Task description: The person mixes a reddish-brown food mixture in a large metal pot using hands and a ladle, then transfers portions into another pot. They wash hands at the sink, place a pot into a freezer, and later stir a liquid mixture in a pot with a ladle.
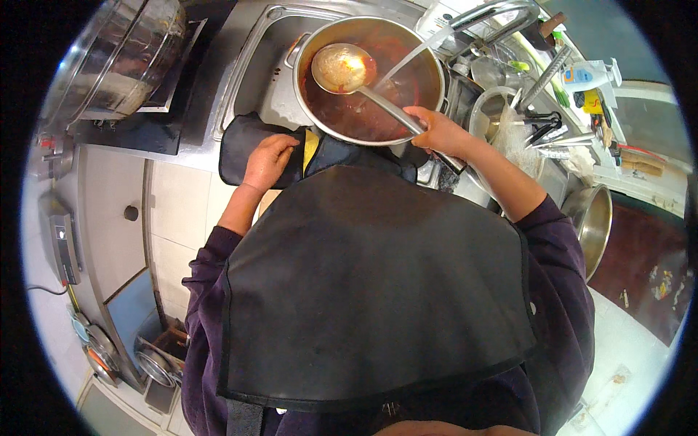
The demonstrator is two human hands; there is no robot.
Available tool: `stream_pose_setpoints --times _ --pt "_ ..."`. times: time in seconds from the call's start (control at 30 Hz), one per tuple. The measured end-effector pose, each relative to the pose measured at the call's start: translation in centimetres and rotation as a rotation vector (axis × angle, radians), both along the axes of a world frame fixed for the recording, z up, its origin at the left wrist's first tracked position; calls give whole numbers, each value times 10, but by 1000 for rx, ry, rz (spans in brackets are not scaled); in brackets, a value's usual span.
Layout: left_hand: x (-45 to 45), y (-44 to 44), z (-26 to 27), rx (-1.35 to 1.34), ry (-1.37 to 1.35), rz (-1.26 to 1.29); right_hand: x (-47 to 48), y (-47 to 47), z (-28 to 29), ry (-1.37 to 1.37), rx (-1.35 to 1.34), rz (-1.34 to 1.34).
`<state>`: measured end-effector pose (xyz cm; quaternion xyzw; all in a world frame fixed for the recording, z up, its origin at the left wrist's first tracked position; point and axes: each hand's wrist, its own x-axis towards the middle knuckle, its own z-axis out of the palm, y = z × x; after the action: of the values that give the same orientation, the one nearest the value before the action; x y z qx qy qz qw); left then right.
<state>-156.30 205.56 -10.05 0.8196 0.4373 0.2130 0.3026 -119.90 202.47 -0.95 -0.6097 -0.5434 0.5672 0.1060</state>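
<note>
My right hand (pixel 444 132) grips the handle of a large metal ladle (pixel 342 68), whose bowl is over the reddish, steaming liquid (pixel 349 117) in a big steel pot (pixel 369 22). The pot sits at a metal sink (pixel 272 98). Water (pixel 406 65) runs from a chrome faucet (pixel 485 16) into the pot. My left hand (pixel 271 158) rests on the dark apron (pixel 234 155) beside a yellow patch, left of and below the pot, with its fingers curled. Whether it pinches the cloth I cannot tell.
A large shiny metal vessel (pixel 131 60) stands on a black stove top at the upper left. Right of the pot are a clear plastic container (pixel 491 101), tongs (pixel 545 122), a pump bottle (pixel 589 75) and a mesh bag. A steel pot (pixel 594 229) lies farther right.
</note>
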Motion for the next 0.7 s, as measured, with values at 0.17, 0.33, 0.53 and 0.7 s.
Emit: stream_pose_setpoints --times 0.17,0.33,0.53,0.7 --pt "-3 -7 2 17 -16 30 6 -7 -1 146 -22 -35" --pt "-17 -14 10 -15 -7 112 5 -12 12 208 -106 -63" --pt "-34 -20 13 -43 -65 265 18 -19 -9 325 -187 -134" --pt "-49 -26 11 -87 -161 395 21 -22 -14 371 -204 -145"
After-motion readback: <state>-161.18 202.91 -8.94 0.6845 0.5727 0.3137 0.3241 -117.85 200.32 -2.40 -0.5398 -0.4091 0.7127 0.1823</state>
